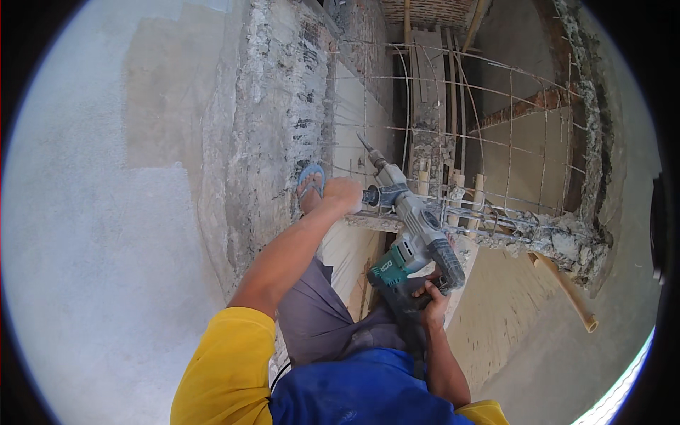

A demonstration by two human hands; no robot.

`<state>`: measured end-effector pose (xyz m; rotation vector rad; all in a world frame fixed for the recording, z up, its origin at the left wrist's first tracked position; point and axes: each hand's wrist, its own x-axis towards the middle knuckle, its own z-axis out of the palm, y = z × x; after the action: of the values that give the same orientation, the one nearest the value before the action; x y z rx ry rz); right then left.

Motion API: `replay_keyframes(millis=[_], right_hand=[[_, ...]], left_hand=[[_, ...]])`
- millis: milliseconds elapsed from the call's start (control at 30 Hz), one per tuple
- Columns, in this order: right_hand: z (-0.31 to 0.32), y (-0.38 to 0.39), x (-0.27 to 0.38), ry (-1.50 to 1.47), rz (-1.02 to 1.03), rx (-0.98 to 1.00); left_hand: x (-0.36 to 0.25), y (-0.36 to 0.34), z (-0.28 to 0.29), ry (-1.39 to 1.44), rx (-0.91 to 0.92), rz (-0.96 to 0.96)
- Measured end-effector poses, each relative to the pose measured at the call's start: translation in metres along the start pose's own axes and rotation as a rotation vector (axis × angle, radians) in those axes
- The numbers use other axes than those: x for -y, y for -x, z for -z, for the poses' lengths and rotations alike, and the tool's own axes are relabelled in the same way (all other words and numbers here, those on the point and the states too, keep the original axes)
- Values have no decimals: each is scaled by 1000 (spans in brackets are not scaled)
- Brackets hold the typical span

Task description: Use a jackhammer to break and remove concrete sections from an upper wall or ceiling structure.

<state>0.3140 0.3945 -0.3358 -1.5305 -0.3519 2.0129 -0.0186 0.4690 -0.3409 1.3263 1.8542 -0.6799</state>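
A grey and teal rotary hammer (416, 221) lies slantwise in front of me, its pointed chisel bit (364, 142) aimed away and a little to the left. My left hand (343, 194) is closed round the side handle near the tool's front. At the rear, my right hand (434, 304) is wrapped round the black grip; part of its fingers is hidden behind the handle. The bit's tip shows over an opening crossed by bare steel rebar (453, 131). Whether it touches anything, I cannot tell.
A broken concrete ledge (276, 127) runs along the left, with my sandalled foot (311, 183) on its edge. Chipped concrete (559, 237) with exposed bars borders the opening at right. Planks (428, 78) lie below, and a bamboo pole (574, 301) sticks out at lower right.
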Motion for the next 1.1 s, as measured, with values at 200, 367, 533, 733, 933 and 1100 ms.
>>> replay_keyframes(millis=[200,367,533,733,933,1100], right_hand=[[-58,-52,-73,-35,-66,65],[-66,-70,-118,-19,-121,26],[-32,-107,-136,-126,-158,-12],[-27,-138,-137,-59,-151,-34],[-37,-135,-129,-2,-147,-4],[-58,-125,-107,-29,-147,-66]], left_hand=[[85,-25,-12,-65,30,161],[114,-43,-43,-64,22,143],[100,-64,-67,-14,-6,141],[108,-70,-83,28,-68,177],[108,-71,-71,71,-53,186],[110,-67,-39,80,41,154]])
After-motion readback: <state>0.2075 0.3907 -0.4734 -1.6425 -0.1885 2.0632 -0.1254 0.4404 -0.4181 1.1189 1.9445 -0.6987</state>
